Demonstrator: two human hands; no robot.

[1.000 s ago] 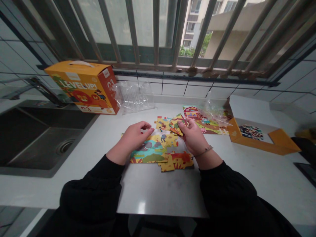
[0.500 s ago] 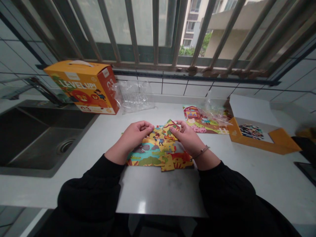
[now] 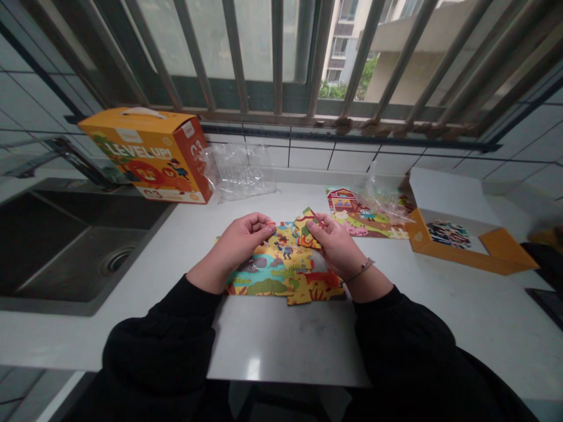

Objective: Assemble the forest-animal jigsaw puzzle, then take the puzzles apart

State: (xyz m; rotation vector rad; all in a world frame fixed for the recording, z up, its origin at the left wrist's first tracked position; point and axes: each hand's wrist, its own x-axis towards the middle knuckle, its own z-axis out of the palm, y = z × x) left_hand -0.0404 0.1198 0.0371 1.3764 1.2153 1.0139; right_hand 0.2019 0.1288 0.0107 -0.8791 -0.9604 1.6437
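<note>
A colourful jigsaw puzzle (image 3: 264,275), partly joined, lies on the counter in front of me, with a blue pond, a crocodile and a small figure on it. My right hand (image 3: 336,243) pinches a yellow and green puzzle piece (image 3: 307,230) between thumb and fingers, tilted above the puzzle's upper right. At the upper left my left hand (image 3: 246,237) is closed, thumb against fingertips. A small orange-red edge shows at those fingertips, perhaps a puzzle piece; most of it is hidden. One yellow piece (image 3: 299,292) juts past the puzzle's lower edge.
An orange carton (image 3: 149,158) stands at the back left, beside clear plastic packaging (image 3: 240,173). A farm picture sheet (image 3: 347,220) lies back right under a clear bag (image 3: 382,202). Right of it is an open box (image 3: 466,255) holding pieces. A sink (image 3: 88,258) is on the left.
The piece in my right hand has turned and shifted slightly right. An orange-red edge now shows at my left fingertips. The puzzle on the counter has stayed in place.
</note>
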